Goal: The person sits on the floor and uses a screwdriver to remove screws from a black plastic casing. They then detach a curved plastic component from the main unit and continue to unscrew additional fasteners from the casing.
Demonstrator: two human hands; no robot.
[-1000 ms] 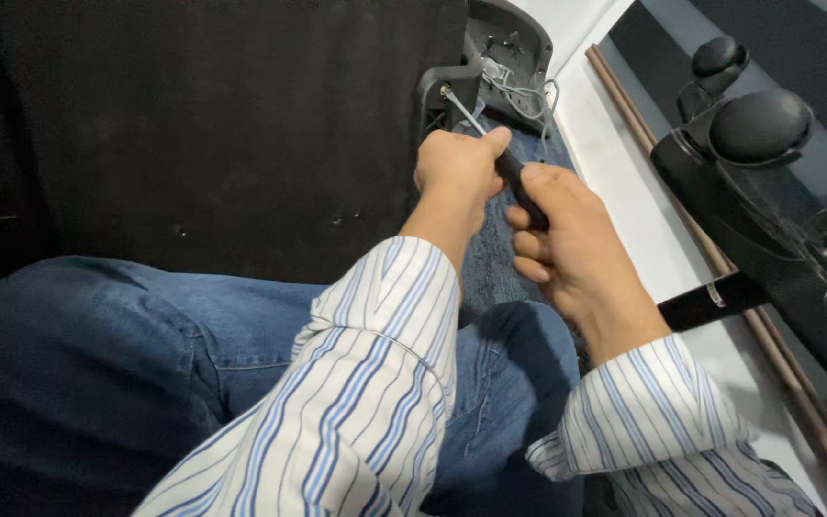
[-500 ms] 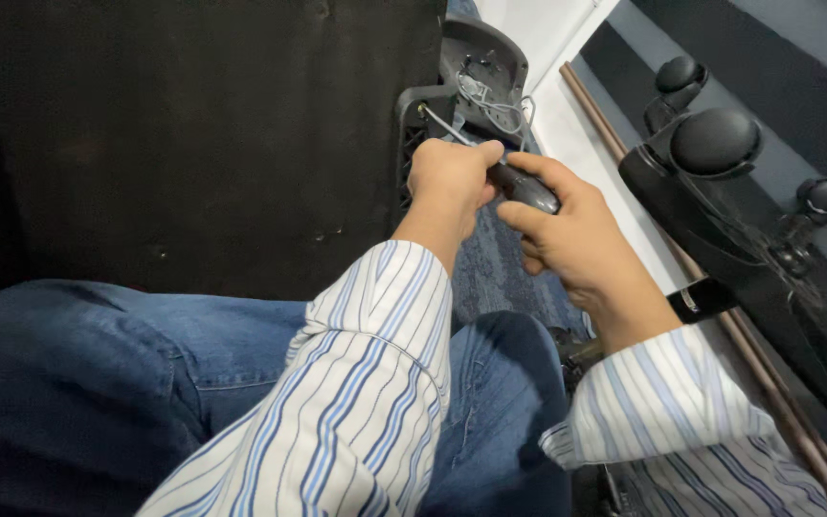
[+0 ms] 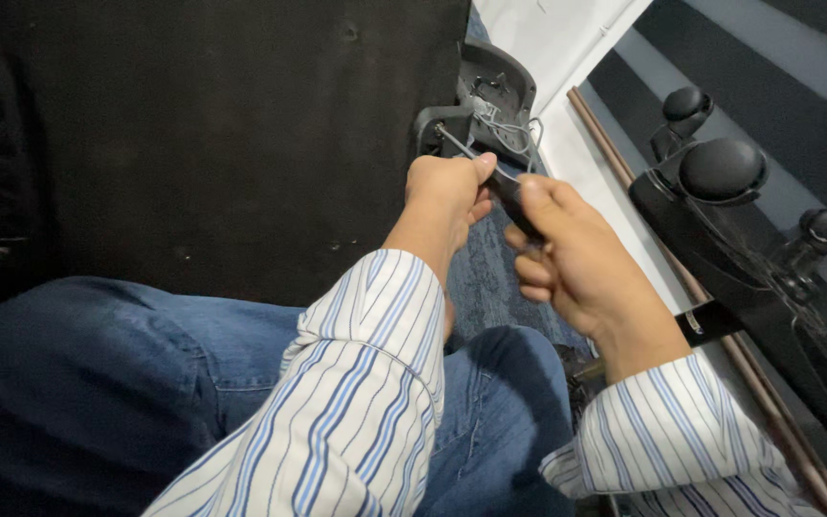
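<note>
We see right hand (image 3: 576, 263) wrapped around black screwdriver handle (image 3: 514, 196), fingers clamped on it. Left hand (image 3: 447, 191) steadies metal shaft (image 3: 457, 144), fingers pinched together on it. Tip meets grey bracket (image 3: 490, 101) with loose wires (image 3: 509, 129), beside black panel (image 3: 241, 134). Chair base with casters (image 3: 720, 172) lies at right.
</note>
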